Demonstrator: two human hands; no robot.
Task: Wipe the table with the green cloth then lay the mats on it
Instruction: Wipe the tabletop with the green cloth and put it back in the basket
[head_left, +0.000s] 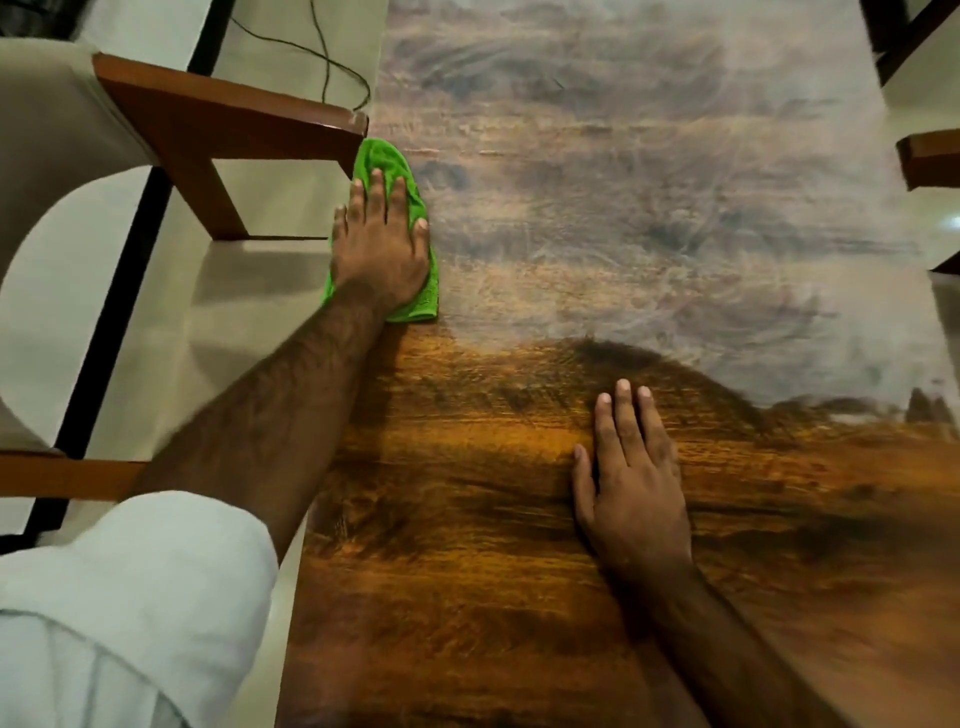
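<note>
While wiping looks under way, the left grip (382, 249) presses flat-fingered on the cloth (387, 156) beneath it; the right grip (631, 483) lies flat, empty, on the worktop (623, 182). No mats in view; laying is left.

Left hand (382, 244) flat on green cloth (387, 161)

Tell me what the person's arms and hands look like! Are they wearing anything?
The left hand and the right hand are bare: no gloves, rings or watch. The left arm is hairy, bare up to a loose, pale sleeve bunched near the elbow. The right arm is bare too, with no sleeve in view.
</note>
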